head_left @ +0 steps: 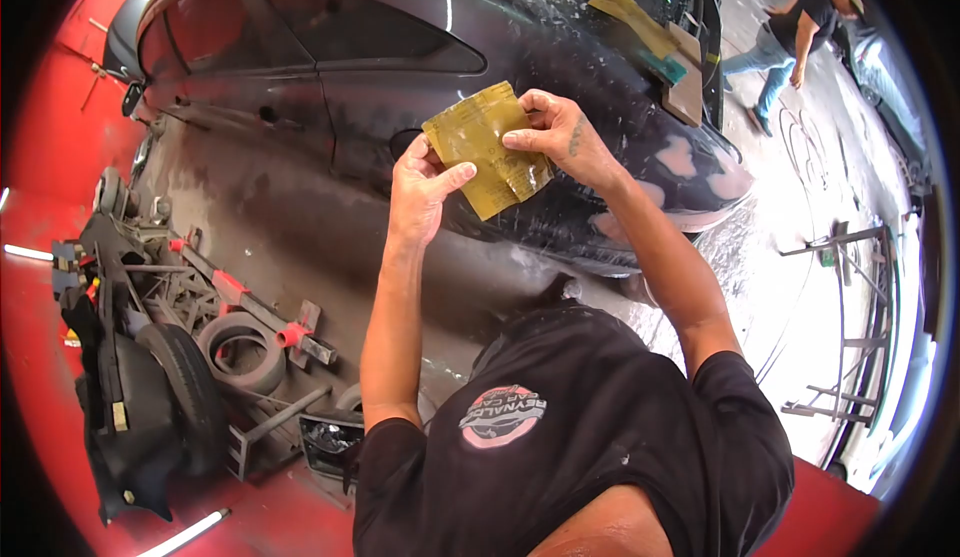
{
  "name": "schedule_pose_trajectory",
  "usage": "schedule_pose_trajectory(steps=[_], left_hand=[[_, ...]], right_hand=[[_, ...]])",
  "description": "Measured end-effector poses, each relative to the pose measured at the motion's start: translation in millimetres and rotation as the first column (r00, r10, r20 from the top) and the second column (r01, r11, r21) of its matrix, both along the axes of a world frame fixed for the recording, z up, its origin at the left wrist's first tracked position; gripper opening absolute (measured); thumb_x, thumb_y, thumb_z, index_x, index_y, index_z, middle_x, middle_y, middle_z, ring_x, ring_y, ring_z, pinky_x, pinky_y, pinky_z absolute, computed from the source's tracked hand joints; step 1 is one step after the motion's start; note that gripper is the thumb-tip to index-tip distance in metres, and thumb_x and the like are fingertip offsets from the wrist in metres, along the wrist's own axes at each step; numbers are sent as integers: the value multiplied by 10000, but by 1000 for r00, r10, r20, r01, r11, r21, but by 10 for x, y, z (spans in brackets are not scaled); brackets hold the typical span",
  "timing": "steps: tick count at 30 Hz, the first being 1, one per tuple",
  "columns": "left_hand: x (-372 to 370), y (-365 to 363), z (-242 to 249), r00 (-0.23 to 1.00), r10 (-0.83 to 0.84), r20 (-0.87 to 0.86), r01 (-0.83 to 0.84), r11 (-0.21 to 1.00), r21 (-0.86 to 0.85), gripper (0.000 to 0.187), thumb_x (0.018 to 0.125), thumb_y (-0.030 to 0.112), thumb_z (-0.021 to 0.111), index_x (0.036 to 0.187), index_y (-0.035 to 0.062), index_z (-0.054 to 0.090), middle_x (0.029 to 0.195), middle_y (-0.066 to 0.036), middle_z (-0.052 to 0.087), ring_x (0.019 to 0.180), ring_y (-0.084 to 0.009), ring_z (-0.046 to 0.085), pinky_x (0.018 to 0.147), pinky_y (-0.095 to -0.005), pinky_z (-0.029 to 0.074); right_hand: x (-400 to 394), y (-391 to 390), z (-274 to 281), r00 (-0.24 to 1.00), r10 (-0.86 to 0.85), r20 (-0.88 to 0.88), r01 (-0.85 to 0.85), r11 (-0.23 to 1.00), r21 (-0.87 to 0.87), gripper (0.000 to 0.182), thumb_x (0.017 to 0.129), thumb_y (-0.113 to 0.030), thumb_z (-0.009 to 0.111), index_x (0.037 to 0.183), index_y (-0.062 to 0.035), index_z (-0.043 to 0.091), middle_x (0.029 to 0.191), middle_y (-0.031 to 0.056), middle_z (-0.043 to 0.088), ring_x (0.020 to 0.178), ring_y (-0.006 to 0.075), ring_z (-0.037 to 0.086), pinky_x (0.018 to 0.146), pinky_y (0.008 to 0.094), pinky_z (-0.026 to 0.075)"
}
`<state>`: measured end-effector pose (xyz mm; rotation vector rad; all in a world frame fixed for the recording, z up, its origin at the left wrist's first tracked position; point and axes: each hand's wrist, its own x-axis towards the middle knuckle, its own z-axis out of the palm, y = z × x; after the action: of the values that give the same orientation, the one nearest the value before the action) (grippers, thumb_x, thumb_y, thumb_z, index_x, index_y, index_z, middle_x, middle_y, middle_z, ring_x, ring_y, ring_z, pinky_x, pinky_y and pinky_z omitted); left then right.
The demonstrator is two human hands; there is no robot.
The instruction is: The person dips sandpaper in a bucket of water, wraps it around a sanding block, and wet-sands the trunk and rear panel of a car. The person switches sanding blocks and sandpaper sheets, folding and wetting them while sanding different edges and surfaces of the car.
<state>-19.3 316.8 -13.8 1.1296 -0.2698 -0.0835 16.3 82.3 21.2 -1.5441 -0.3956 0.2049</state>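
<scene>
A creased yellow sheet, which looks like sandpaper [487, 150], is held up between both hands in front of a dark car [370, 107]. My left hand [425, 189] pinches its lower left part, with the thumb on the near face. My right hand [568, 137] grips its upper right edge between thumb and curled fingers. Beyond my right hand, another yellow sheet [632, 19], a teal tool [662, 64] and a tan block [684, 97] lie on the car's rear. Pale patches [675, 157] mark the bodywork there.
Loose tires [243, 351], a red and grey metal stand [232, 287], a headlight [332, 437] and black car parts [135, 407] lie at the left. A metal rack [865, 342] stands at the right. A person in a cap [805, 27] is at the upper right.
</scene>
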Motion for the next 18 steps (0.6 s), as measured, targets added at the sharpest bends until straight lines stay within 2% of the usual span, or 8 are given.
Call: schedule_pose_trajectory(steps=[1, 4, 7, 10, 13, 14, 17, 18], left_hand=[[-6, -1, 16, 998, 17, 57, -18, 999, 29, 478, 894, -7, 773, 1342, -7, 607, 1261, -99, 697, 1135, -190, 675, 975, -354, 551], [-28, 1, 32, 996, 62, 58, -64, 997, 31, 415, 895, -48, 747, 1295, -19, 639, 1240, -109, 713, 1114, -192, 684, 998, -349, 536], [9, 42, -2, 996, 90, 17, -90, 996, 17, 347, 872, -111, 721, 1207, -29, 683, 1102, -80, 739, 967, -136, 698, 909, -282, 554], [50, 56, -52, 993, 115, -9, -116, 993, -6, 329, 866, -135, 696, 1180, -35, 697, 1052, -85, 750, 951, -137, 701, 901, -283, 556], [112, 93, -126, 984, 110, -137, -128, 982, -136, 292, 871, -121, 662, 1149, -38, 692, 1039, -107, 751, 928, -169, 718, 861, -309, 581], [116, 111, -134, 976, 87, -198, -120, 980, -161, 270, 874, -109, 652, 1132, -38, 691, 1026, -115, 751, 915, -182, 723, 840, -317, 588], [45, 100, -65, 942, 27, -334, -107, 969, -222, 223, 887, -81, 617, 1094, -39, 688, 1003, -134, 744, 889, -215, 728, 802, -342, 601], [19, 63, -82, 935, 18, -355, -105, 968, -226, 219, 892, -78, 603, 1090, -40, 687, 1005, -136, 738, 890, -223, 725, 807, -351, 601]], right_hand=[[-5, 4, 4, 1000, 3, 7, -3, 1000, 6, 207, 918, -83, 781, 1070, -30, 651, 978, 23, 735, 868, 62, 663, 811, 251, 539], [-48, 2, 44, 998, 5, 57, 0, 997, -72, 213, 927, -67, 749, 1110, -16, 651, 989, 35, 740, 863, 61, 663, 794, 248, 534], [-153, 21, 121, 1000, 24, 10, -24, 1000, -8, 239, 939, -47, 703, 1171, -2, 669, 978, 27, 741, 863, 56, 651, 774, 240, 520], [-172, -12, 117, 998, 41, -48, -43, 997, -60, 373, 909, 21, 622, 1276, 0, 680, 995, 21, 746, 868, 62, 645, 778, 241, 515], [-113, -141, 11, 979, 201, 41, -197, 977, -80, 411, 906, -22, 652, 1313, 22, 686, 1127, 77, 762, 947, 135, 697, 839, 311, 577], [-132, -184, 6, 963, 268, -6, -268, 961, -63, 538, 880, -2, 674, 1415, 22, 613, 1202, 80, 743, 1012, 142, 692, 897, 316, 567], [-396, 17, 134, 976, 201, 80, -207, 976, 63, 637, 873, 12, 695, 1489, 18, 533, 1289, 87, 708, 1098, 146, 671, 957, 320, 544], [-389, 8, 59, 978, 189, 88, -191, 982, 12, 634, 890, -5, 727, 1484, 22, 509, 1321, 87, 683, 1158, 151, 649, 1011, 332, 519]])
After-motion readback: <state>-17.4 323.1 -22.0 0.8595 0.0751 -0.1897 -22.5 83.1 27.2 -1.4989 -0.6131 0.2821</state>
